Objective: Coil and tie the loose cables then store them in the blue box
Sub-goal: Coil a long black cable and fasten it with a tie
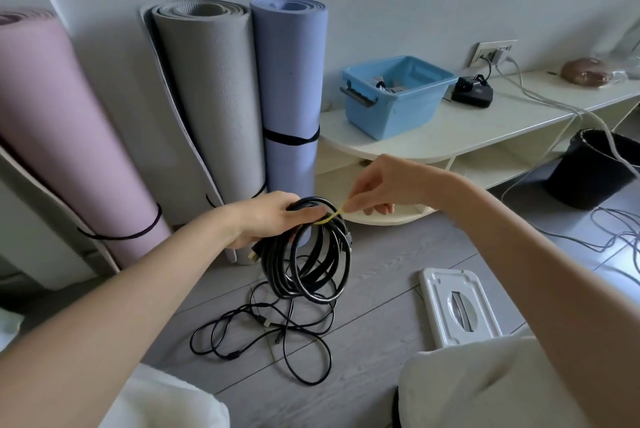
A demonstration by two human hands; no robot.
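One cable coiled and being tied; another still loose on the floor.

Just below the coiled black cable, a thinner loose cable sprawls uncoiled on the floor. The left hand grips the coil's top, fingers wrapped round the loops; the right hand pinches a yellow tie stretched from the coil, seemingly not yet fastened. Beyond the coil, the blue box sits on a low white shelf, holding a few small items I cannot identify.
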